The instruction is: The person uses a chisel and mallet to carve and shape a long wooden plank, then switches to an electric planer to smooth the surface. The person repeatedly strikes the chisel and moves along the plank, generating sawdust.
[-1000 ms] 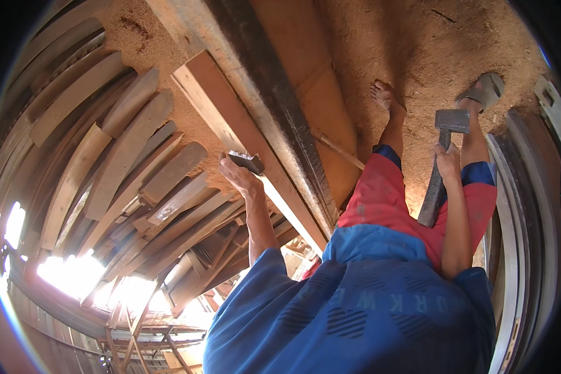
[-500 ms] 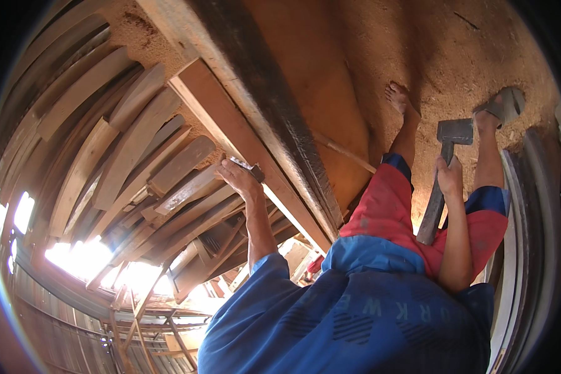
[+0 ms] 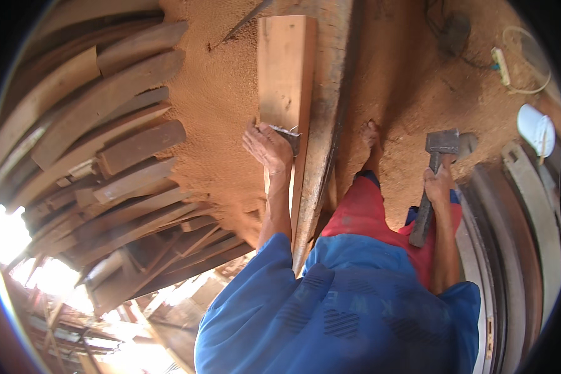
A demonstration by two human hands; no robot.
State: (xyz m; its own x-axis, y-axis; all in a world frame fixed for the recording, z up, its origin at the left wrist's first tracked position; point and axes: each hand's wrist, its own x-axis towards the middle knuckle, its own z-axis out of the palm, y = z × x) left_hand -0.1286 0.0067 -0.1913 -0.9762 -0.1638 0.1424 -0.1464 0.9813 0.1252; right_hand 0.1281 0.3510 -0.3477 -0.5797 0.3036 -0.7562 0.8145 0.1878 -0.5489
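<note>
Hammer with a dark grey rectangular head and straight dark handle (image 3: 441,142): held by the right hand (image 3: 439,182), fingers closed round the handle just below the head. Head points away from the body; handle end lies over the red shorts (image 3: 358,215).

Left hand (image 3: 271,148): at the left end of a small dark block with a ragged pale upper edge (image 3: 292,141). Fingers close together; I see the hand on the block, but cannot tell how the fingertips wrap beneath it. Block sits crosswise over the squared, light reddish-brown timber (image 3: 283,75), its right end near that timber's right edge. Contact pressure cannot be judged.

Timber runs lengthwise away from the wearer, beside a longer, rougher beam with a dark side (image 3: 331,93). Orange-brown sawdust (image 3: 215,112) covers the ground on both sides. Stacked curved brown boards (image 3: 115,93) at left; further curved boards (image 3: 511,237) at right, near the white container (image 3: 535,129).
</note>
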